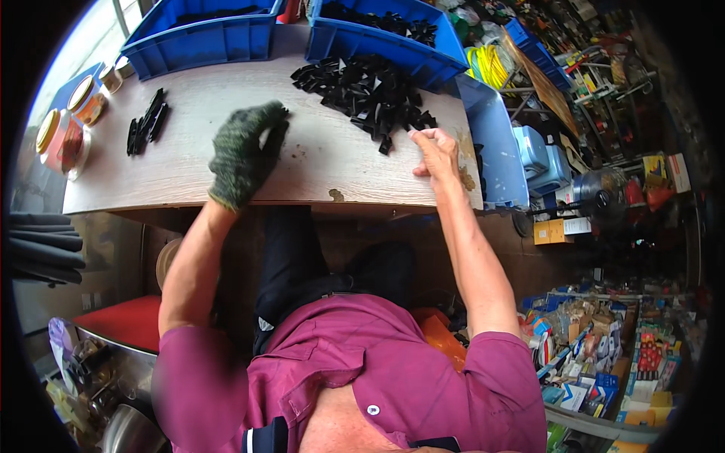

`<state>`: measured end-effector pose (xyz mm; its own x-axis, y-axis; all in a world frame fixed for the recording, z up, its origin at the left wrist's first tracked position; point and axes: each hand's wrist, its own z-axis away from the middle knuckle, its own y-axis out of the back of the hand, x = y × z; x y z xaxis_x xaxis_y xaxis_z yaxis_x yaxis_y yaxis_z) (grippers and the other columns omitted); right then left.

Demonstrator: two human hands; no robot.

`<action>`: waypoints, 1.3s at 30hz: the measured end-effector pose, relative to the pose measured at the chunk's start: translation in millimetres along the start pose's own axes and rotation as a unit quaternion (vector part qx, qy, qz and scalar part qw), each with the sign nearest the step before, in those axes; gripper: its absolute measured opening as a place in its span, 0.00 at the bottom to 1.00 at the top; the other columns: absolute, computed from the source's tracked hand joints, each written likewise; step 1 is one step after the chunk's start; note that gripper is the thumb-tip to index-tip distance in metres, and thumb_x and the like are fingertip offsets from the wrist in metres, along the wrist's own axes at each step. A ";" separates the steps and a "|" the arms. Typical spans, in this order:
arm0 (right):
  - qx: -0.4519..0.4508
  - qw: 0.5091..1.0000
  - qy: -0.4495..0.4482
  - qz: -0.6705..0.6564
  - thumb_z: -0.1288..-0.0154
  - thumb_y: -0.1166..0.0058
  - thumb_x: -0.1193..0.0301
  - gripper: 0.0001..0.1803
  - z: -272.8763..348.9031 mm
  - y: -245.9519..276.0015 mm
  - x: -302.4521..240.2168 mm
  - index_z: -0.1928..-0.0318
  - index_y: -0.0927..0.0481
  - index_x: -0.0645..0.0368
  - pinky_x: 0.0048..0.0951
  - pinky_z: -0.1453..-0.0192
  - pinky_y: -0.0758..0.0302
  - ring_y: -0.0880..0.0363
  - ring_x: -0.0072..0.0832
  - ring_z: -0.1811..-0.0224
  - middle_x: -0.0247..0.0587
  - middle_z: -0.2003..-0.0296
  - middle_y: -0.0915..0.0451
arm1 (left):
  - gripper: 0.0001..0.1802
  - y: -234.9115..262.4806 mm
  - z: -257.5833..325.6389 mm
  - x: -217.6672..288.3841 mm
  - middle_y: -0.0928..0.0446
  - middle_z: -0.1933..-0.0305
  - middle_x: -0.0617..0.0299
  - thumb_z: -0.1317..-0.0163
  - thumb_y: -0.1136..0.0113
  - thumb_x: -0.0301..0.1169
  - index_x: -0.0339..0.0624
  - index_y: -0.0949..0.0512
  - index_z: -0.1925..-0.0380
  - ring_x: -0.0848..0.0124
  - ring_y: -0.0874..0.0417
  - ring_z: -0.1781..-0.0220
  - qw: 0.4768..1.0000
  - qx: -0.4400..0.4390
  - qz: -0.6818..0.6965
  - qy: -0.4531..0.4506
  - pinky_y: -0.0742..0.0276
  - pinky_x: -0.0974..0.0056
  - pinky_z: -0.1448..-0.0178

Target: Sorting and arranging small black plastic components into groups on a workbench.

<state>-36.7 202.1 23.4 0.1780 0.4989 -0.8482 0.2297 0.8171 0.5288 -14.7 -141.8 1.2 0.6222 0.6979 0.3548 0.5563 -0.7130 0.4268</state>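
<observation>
Now, your pale wood-grain laminate table [302, 162] fills the upper middle of the view. Two blue plastic bins [204, 38] sit at its far edge, at eleven and one o'clock. Spilling from the right bin, a heap of small black plastic clips [366, 94] lies at about one o'clock from your hands. Your left hand [243, 155], in a dark green knitted glove, hovers over bare tabletop with fingers loosely curled; whether it pinches anything, you cannot tell, since it looks blurred. Your bare right hand [436, 155] rests at the heap's near edge, fingers drawn together, fingertips touching the nearest clips. A short row of black clips [147, 122] lies at nine o'clock, beside glass jars with yellow lids [64, 128].
</observation>
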 end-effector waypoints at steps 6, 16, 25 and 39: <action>-0.155 0.934 -0.022 -0.320 0.39 0.33 0.65 0.13 58.2 -41.2 -11.4 0.64 0.21 0.59 0.22 0.82 0.27 0.29 0.17 0.86 0.29 0.80 0.26 | 0.27 -44.5 18.5 96.2 0.16 0.59 0.51 0.43 0.30 0.42 0.40 0.21 0.47 0.52 0.16 0.57 0.982 -0.130 0.102 0.091 0.20 0.51 0.53; -0.126 0.955 0.025 -0.266 0.30 0.41 0.64 0.15 74.4 -52.7 -21.2 0.75 0.27 0.52 0.21 0.79 0.51 0.48 0.09 0.82 0.16 0.81 0.39 | 0.11 -68.6 18.8 112.3 0.19 0.67 0.53 0.41 0.39 0.38 0.45 0.21 0.61 0.51 0.19 0.62 0.978 -0.132 0.088 0.133 0.24 0.47 0.59; -0.158 0.935 0.022 -0.317 0.26 0.49 0.60 0.18 90.1 -63.4 -29.0 0.71 0.28 0.57 0.22 0.83 0.33 0.43 0.13 0.87 0.23 0.86 0.41 | 0.25 -28.7 13.6 78.9 0.20 0.47 0.53 0.42 0.35 0.44 0.47 0.21 0.46 0.53 0.23 0.40 0.988 -0.024 -0.090 0.125 0.30 0.45 0.40; -0.065 0.930 -0.016 -0.361 0.30 0.57 0.56 0.16 78.8 -66.5 -22.0 0.68 0.31 0.54 0.34 0.86 0.23 0.41 0.19 0.88 0.29 0.82 0.41 | 0.16 -30.1 27.4 65.3 0.17 0.58 0.49 0.35 0.40 0.36 0.41 0.22 0.50 0.50 0.16 0.56 0.979 -0.116 0.136 0.097 0.20 0.50 0.54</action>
<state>19.5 114.1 9.3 0.0517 -0.1998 -0.9785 0.1824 0.9652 -0.1874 24.3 -76.7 -11.3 0.6014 0.4997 0.6235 0.2296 -0.8555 0.4641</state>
